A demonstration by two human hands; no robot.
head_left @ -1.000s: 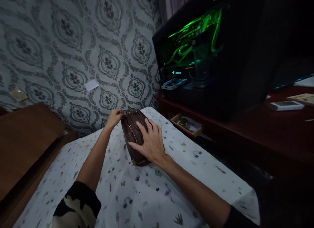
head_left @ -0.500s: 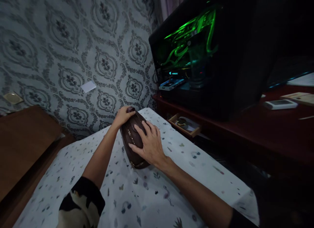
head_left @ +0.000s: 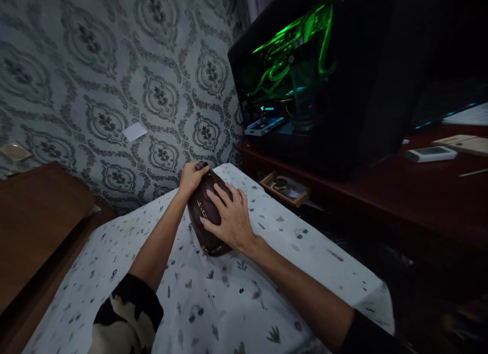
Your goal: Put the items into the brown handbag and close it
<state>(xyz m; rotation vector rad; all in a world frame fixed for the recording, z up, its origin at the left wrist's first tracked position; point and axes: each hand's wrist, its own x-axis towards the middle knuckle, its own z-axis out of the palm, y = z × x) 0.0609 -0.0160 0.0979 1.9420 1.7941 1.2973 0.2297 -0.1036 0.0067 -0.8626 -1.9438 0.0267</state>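
A dark brown leather-look pouch with a gold-coloured zip lies on a white patterned cloth. At its far end, my left hand is closed around the pouch near a small tab or loop. My right hand rests across the pouch's top and right side, with its fingers spread. The zip appears closed where it shows, but part of it is under my right hand.
On the right, a computer case with green lights stands on a dark red desk. Below it a small wooden drawer sticks out. A brown wooden board stands at the left, and patterned wallpaper is behind.
The view has shifted slightly, so the surroundings sit a little further left and higher. Both hands stay on the pouch, with hardly any change in their hold.
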